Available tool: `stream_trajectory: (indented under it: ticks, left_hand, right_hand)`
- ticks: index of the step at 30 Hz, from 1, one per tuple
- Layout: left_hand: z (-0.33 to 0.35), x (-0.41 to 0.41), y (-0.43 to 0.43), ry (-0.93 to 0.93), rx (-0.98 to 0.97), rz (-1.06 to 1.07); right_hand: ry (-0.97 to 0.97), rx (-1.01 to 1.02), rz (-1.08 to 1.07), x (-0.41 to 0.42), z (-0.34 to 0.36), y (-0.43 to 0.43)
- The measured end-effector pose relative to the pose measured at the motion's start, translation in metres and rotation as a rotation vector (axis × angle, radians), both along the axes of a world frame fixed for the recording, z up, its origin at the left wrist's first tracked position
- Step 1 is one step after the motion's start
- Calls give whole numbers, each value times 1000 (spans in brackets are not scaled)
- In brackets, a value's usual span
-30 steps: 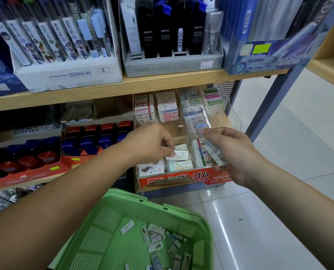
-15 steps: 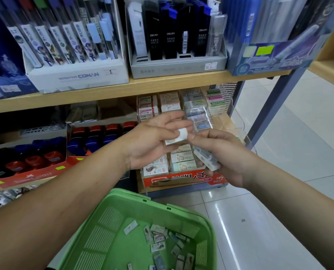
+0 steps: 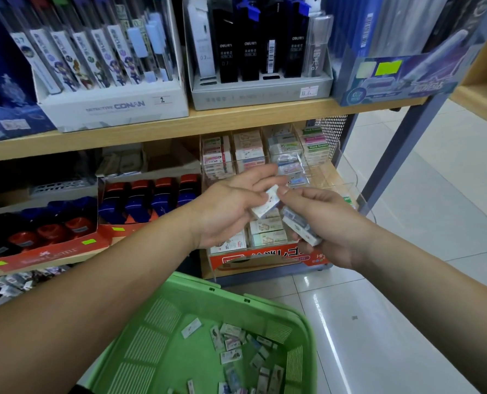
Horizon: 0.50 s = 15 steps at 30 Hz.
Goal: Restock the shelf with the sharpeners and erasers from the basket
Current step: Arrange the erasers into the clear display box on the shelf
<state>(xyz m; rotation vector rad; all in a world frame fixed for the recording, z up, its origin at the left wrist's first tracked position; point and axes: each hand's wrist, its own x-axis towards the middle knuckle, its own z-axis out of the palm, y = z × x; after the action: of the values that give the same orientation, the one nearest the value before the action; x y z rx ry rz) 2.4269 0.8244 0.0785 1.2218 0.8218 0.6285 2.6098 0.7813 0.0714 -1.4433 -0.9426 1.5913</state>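
Both bare forearms stretch in from the lower corners of the view and meet near its middle, wrists roughly level. The left hand (image 3: 228, 214) has its palm turned to the right, and its thumb and fingers pinch a small white eraser (image 3: 266, 205). The right hand (image 3: 330, 223) shows its back to the camera. Its thumb and forefinger tips sit at the upper end of that eraser (touching it, as far as can be told), and its other fingers curl round a stack of erasers (image 3: 302, 230).

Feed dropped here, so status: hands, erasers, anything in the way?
Left hand pinches one eraser; right hand grips a stack of erasers, fingertips meeting that one. More lie in the green basket. Nothing between hands and eraser display.
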Motion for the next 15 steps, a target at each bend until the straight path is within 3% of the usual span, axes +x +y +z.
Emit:
stream_trajectory:
  ticks: [2, 4, 10, 15]
  left_hand:
    - [2, -4, 0, 294, 284, -45]
    - [7, -8, 0, 423, 445, -33]
    - [-6, -14, 12, 487, 517, 275]
    - [-24, -12, 11, 694, 678, 217]
  right_hand:
    - [-55, 41, -20, 0, -1, 0]
    - [-70, 62, -27, -2, -1, 0]
    - [-6, -48, -39, 8, 4, 5]
    - [152, -81, -13, 15, 3, 4]
